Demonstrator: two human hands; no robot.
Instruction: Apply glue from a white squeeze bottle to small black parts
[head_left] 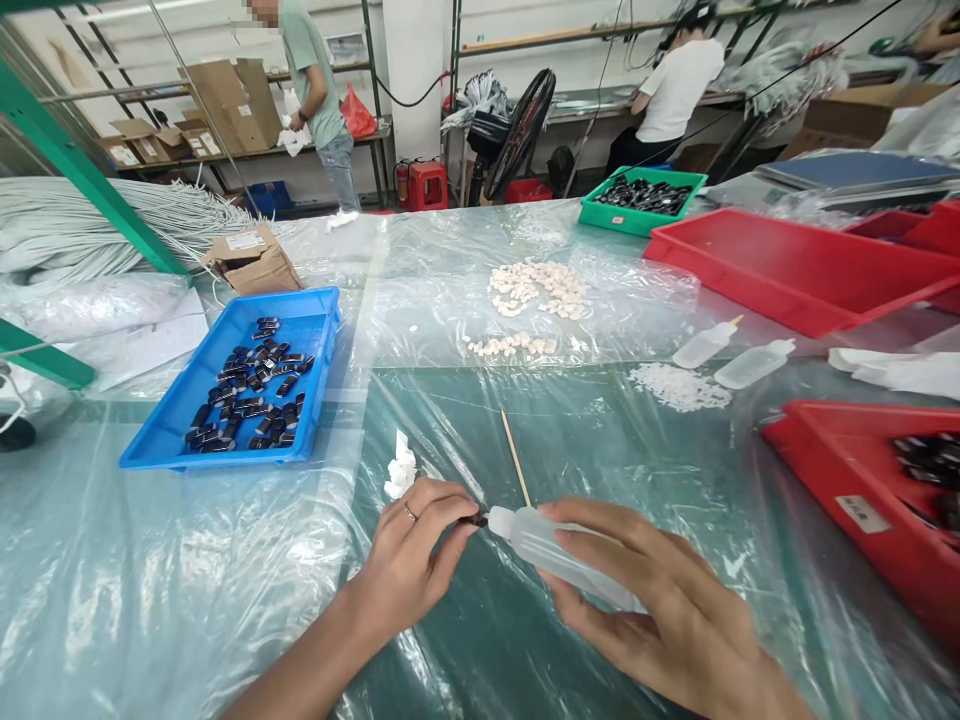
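Note:
My right hand (660, 600) grips a clear squeeze bottle (559, 555), its nozzle pointing left. The nozzle tip touches a small dark part (477, 518) pinched between the fingers of my left hand (412, 555), which wears a ring. Both hands are low over the plastic-covered table (225, 600) near its front edge. A thin wooden stick (515, 458) lies just beyond the hands, and a crumpled white scrap (401, 470) rests next to my left hand.
A blue tray (307, 320) with several dark parts sits at the left. Piles of small white pieces (536, 285), two more squeeze bottles (705, 345), red trays (795, 270) and a green tray (637, 215) lie farther back. Two people work beyond the table.

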